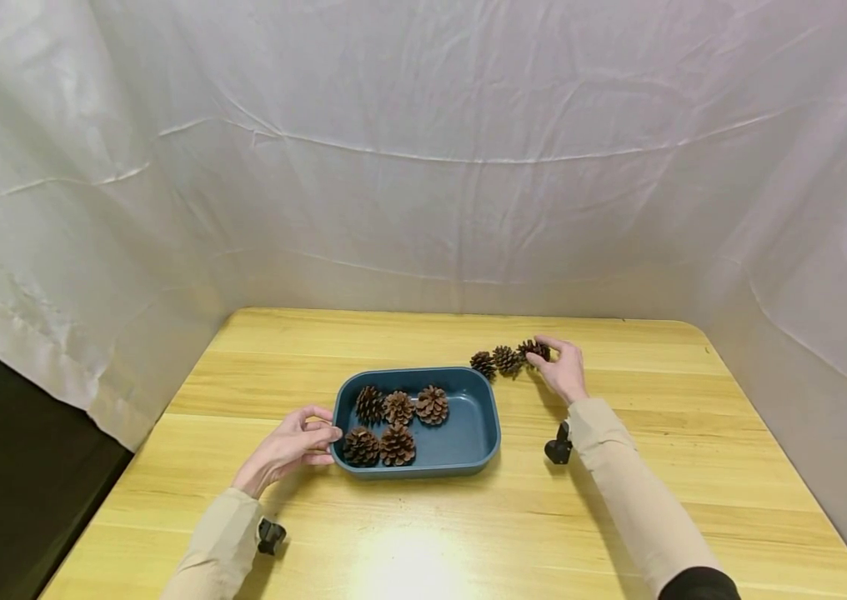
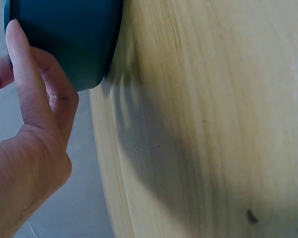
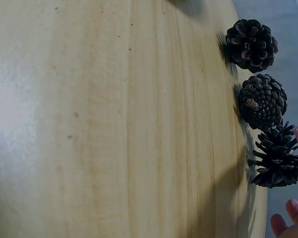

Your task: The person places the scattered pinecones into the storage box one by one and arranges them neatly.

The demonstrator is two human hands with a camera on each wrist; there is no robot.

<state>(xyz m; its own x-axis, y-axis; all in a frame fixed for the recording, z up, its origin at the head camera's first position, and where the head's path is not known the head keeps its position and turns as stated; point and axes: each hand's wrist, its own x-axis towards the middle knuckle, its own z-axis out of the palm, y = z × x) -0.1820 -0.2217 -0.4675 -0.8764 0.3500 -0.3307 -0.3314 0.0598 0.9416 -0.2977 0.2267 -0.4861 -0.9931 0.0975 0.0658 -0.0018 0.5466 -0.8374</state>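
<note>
A dark blue rectangular tray [image 1: 461, 464] rests on the table with several brown pine cones [image 1: 397, 445] grouped in its left half. My left hand [image 1: 292, 446] grips the tray's left end, thumb over the rim and fingers along the outer wall. In the left wrist view, the thumb [image 2: 27, 74] lies against the tray wall [image 2: 84, 69]. Behind the tray's far right corner, three more pine cones stand in a row. The rightmost pine cone [image 3: 276, 158] is pinched between thumb and fingers of my right hand [image 1: 562, 371]. The middle cone [image 3: 263, 101] sits right beside it.
At the row's left end, a pine cone [image 1: 482, 364] stands close to the tray's rim. The wooden table [image 1: 664, 467] stretches out on both sides. A pale curtain [image 1: 461, 208] hangs behind and beside it. Something black [image 1: 11, 467] lies beyond the left edge.
</note>
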